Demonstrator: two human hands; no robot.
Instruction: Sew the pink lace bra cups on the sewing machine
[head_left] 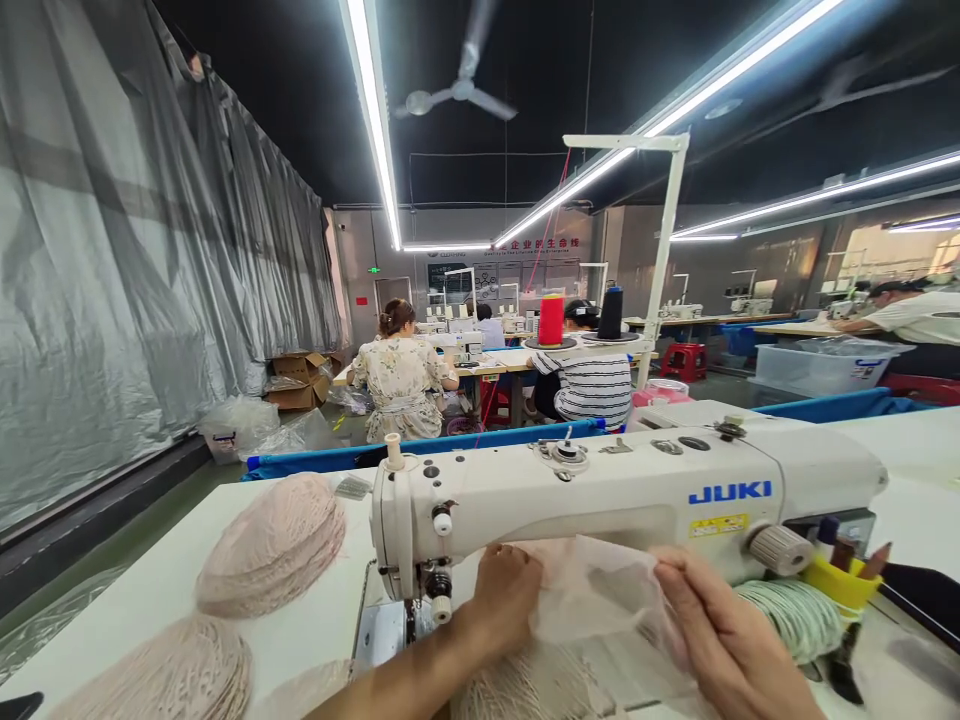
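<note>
A sheer, pale pink piece of fabric [592, 590] is stretched between my two hands under the arm of a white sewing machine [525, 490]. My left hand [506, 585] is closed on its left side, close to the needle area. At the fabric's upper right edge, my right hand [712, 620] pinches it between thumb and fingers. Below the fabric lies a pile of pale textured pieces [532, 685] on the table, partly covered by my left forearm. The needle and presser foot are mostly hidden behind the machine head.
Stacks of pale pink cut pieces [274, 545] lie on the left of the white table [300, 625]. Right of my hands are a green cord coil [791, 615] and a yellow holder [840, 585] with tools. Red [551, 320] and black thread cones [611, 315] stand behind; co-workers sit beyond.
</note>
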